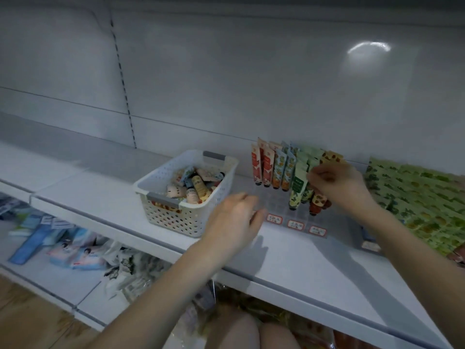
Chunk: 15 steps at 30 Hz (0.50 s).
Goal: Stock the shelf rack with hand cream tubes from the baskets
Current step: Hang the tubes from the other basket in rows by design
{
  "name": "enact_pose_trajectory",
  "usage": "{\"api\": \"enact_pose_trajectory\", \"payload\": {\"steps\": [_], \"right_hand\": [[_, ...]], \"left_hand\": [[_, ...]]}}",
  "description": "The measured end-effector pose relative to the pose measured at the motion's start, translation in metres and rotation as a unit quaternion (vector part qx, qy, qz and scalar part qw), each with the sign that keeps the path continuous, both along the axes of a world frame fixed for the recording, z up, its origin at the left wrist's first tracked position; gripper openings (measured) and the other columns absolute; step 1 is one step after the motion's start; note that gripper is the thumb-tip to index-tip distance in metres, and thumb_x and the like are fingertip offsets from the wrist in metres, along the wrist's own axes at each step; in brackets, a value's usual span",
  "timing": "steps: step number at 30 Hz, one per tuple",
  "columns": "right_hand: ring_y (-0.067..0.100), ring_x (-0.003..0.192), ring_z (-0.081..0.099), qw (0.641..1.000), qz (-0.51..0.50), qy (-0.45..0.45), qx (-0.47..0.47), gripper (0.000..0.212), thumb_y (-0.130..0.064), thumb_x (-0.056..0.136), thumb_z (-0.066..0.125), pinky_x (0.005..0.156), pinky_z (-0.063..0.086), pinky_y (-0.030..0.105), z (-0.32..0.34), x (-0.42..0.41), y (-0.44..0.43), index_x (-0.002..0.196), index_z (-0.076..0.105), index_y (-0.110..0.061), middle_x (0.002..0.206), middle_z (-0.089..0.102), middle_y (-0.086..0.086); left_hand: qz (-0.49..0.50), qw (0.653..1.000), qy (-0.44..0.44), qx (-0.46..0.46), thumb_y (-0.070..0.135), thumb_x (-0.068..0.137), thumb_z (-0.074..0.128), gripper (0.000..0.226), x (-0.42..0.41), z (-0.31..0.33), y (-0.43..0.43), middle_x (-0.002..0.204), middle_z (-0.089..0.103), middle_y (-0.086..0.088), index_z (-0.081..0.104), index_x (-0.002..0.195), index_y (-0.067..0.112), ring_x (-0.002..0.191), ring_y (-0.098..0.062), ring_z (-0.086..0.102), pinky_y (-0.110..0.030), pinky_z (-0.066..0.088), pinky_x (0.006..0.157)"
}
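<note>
Knees (251, 333) sit lowest, then the shelf (302, 263), with a bare strip running back from its front edge. Over that strip the left hand (234, 217) hovers between basket (176, 217) and rack (270, 201), fingers loose, holding nothing. Further in, the right hand (338, 187) pinches the top of one of the tubes (266, 170) standing in the rack, too blurry to say which. Front-left slots are free. Loose tubes (197, 186) lie in the basket. Green packets (415, 197) crowd the rack's right edge.

Green leaf-print packets (415, 197) stacked at three o'clock, blue and white boxes (37, 233) on the lower shelf (63, 278) at eight o'clock, wooden floor (25, 323) at seven o'clock
</note>
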State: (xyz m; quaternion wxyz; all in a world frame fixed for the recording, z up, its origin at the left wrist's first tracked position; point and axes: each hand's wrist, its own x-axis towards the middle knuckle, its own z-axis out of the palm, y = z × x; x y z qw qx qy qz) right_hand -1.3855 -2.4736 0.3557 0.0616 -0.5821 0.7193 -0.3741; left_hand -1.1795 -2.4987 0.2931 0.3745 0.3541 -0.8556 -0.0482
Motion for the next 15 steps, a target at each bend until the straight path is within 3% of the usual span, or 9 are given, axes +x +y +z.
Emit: {"api": "enact_pose_trajectory", "payload": {"steps": [3,5,7,9,11,13,15], "right_hand": [[0.024,0.08,0.069,0.996,0.081,-0.029,0.019,0.013,-0.019,0.089,0.06,0.081,0.055,0.042,0.015,0.031,-0.028,0.095,0.065,-0.009,0.085,0.07,0.008],[0.024,0.08,0.069,0.992,0.113,-0.01,0.052,0.016,-0.022,0.089,0.06,0.08,0.056,0.041,0.021,0.054,-0.051,0.098,0.065,-0.009,0.087,0.071,0.008],[0.02,0.077,0.069,0.986,0.145,-0.013,0.079,0.017,-0.02,0.09,0.058,0.075,0.057,0.035,0.023,0.076,-0.075,0.1,0.064,-0.008,0.087,0.07,0.007],[0.012,0.07,0.067,0.982,0.16,0.013,0.105,0.02,-0.019,0.092,0.057,0.067,0.056,0.019,0.023,0.096,-0.101,0.103,0.064,-0.005,0.089,0.068,0.004],[0.005,0.06,0.06,0.976,0.166,0.041,0.132,0.02,-0.016,0.093,0.055,0.052,0.047,0.006,0.018,0.112,-0.127,0.104,0.063,-0.002,0.091,0.067,0.007],[0.011,0.063,0.061,0.972,0.169,0.052,0.154,0.022,-0.013,0.093,0.053,0.055,0.047,0.012,0.009,0.124,-0.15,0.104,0.062,0.003,0.097,0.068,0.014],[0.019,0.074,0.057,0.967,0.164,0.065,0.184,0.018,-0.01,0.093,0.051,0.055,0.042,0.014,-0.003,0.134,-0.169,0.099,0.062,0.002,0.093,0.062,0.012]], "left_hand": [[0.062,0.998,-0.029,0.016,0.032,0.092,0.047,0.034,0.036,0.02,-0.029,0.089,0.064,-0.013,0.065,0.094,0.002,0.084,-0.031,0.06,-0.039,0.048,0.069],[0.123,0.988,-0.066,0.072,0.029,0.093,0.05,0.027,0.056,0.027,-0.054,0.081,0.062,-0.008,0.063,0.091,0.005,0.076,-0.028,0.057,-0.034,0.042,0.06],[0.165,0.97,-0.109,0.138,0.029,0.094,0.048,0.026,0.067,0.03,-0.076,0.076,0.06,-0.004,0.063,0.095,0.008,0.066,-0.02,0.053,-0.028,0.036,0.05],[0.196,0.95,-0.168,0.174,0.033,0.094,0.047,0.029,0.068,0.029,-0.093,0.077,0.057,0.0,0.058,0.109,0.01,0.063,-0.013,0.049,-0.022,0.036,0.049],[0.221,0.928,-0.199,0.223,0.038,0.092,0.049,0.037,0.064,0.026,-0.107,0.08,0.055,0.0,0.055,0.113,0.008,0.066,-0.013,0.047,-0.022,0.04,0.058],[0.228,0.909,-0.219,0.273,0.046,0.092,0.046,0.048,0.055,0.019,-0.12,0.082,0.058,-0.003,0.057,0.112,0.004,0.072,-0.017,0.053,-0.027,0.044,0.069],[0.225,0.89,-0.241,0.315,0.054,0.093,0.038,0.058,0.046,0.011,-0.135,0.104,0.064,-0.011,0.057,0.119,0.006,0.095,-0.024,0.06,-0.032,0.046,0.084]]}}
